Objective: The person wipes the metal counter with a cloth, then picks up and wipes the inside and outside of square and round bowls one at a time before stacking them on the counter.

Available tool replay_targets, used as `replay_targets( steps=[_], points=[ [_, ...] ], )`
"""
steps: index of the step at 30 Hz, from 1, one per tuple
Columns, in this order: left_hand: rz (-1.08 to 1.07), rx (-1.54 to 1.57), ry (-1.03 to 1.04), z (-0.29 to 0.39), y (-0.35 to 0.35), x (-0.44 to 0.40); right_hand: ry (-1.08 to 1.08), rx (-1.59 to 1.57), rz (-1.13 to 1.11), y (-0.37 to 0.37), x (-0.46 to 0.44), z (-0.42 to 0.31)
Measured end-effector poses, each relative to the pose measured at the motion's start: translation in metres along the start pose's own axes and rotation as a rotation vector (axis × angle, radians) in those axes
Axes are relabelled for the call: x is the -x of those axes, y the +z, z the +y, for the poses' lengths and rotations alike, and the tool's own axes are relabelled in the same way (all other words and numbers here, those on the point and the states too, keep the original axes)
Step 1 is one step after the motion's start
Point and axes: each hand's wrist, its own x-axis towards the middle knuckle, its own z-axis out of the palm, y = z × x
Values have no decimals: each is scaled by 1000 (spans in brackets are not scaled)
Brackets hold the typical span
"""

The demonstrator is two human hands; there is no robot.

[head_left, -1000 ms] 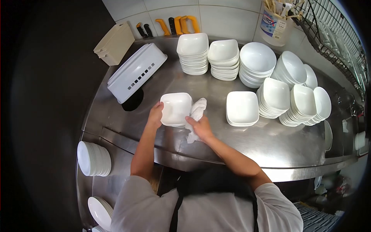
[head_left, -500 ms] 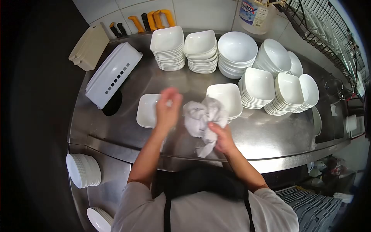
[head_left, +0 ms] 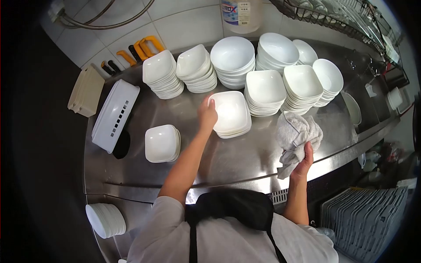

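Observation:
My left hand (head_left: 208, 115) grips the left rim of the top square white bowl on a short stack (head_left: 231, 115) at the middle of the counter. Its thumb lies over the rim. In my right hand (head_left: 302, 165) is a bunched grey-white cloth (head_left: 299, 135), held above the counter's front edge at the right. Another short stack of square bowls (head_left: 161, 143) stands to the left of my left forearm, touched by neither hand.
Tall stacks of square bowls (head_left: 265, 90) and round bowls (head_left: 232, 57) line the back. An upturned white bin (head_left: 115, 115) lies left. Plates (head_left: 106, 220) stand lower left, grey racks (head_left: 366, 219) lower right. A wire shelf (head_left: 324, 16) overhangs the back right.
My left hand has left the left bowl stack and taken hold of a bowl on the middle stack. My right hand has carried the cloth to the right. The view has turned and shifted.

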Motion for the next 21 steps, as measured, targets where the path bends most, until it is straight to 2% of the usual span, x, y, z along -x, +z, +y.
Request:
replay_targets(
  steps=[1, 4, 7, 10, 13, 15, 16, 19, 20, 21],
  points=[
    [-37, 63, -22, 13, -6, 1, 0, 1, 23, -4, 1, 1],
    [-21, 10, 231, 50, -18, 17, -36, 8, 19, 11, 0, 5],
    [34, -102, 715, 60, -26, 18, -76, 35, -23, 29, -4, 10],
    [198, -239, 936, 88, -48, 16, -208, -26, -29, 62, -8, 6],
    [283, -223, 1020, 106, -66, 12, -349, -48, -1, 85, -24, 5],
    [255, -80, 838, 115, -72, 20, -419, -50, 64, 100, -35, 8],
    [237, -6, 750, 119, -72, 24, -425, 125, 12, 110, -43, 12],
    [154, 386, 262, 127, -62, 29, -440, 652, -123, 141, -72, 39],
    [114, 386, 215, 131, -57, 33, -443, 829, -166, 149, -79, 53],
    [76, 386, 170, 135, -54, 38, -648, 974, -185, 157, -92, 92]
  ],
)
